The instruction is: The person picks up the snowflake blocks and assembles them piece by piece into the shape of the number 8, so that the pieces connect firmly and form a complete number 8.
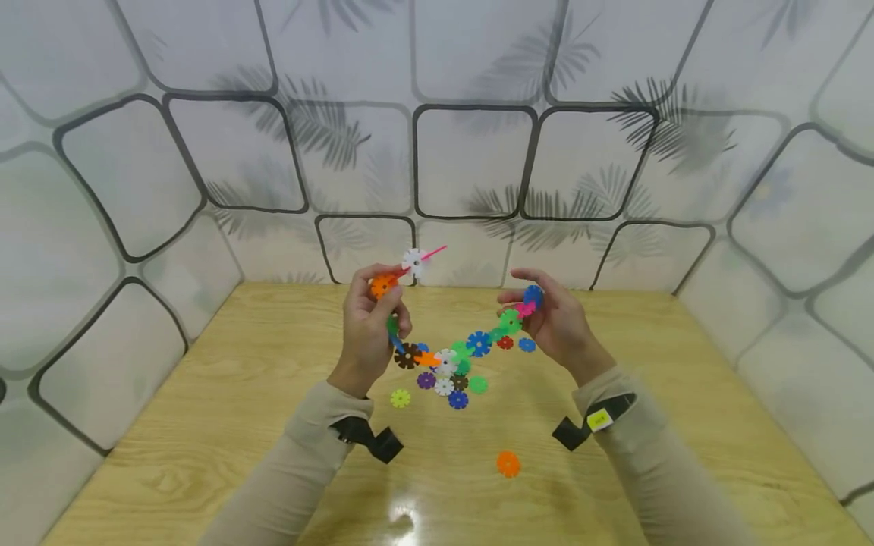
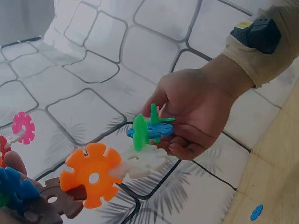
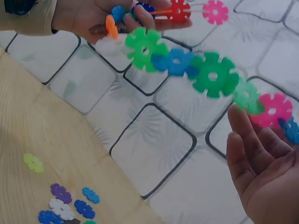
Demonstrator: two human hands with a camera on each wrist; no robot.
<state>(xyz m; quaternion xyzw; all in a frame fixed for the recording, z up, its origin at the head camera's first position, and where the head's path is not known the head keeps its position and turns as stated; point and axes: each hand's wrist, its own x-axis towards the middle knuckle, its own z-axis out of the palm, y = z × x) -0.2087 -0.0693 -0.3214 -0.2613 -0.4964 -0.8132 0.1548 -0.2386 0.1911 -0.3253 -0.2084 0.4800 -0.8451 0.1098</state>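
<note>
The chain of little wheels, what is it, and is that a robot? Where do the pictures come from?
No robot: these are a person's two bare hands. One picture comes from a camera on the head, looking forward and down; the others come from a small camera on each wrist. The left hand pinches part of a chain of colourful notched discs joined together, and the right hand holds it near one end. On the table lie loose discs, including a yellow-green disc and an orange disc.

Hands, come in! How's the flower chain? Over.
Left hand grips flower chain. Right hand touches it too. Chain sags between them. Loose flowers below, probably no obstacle.
</note>
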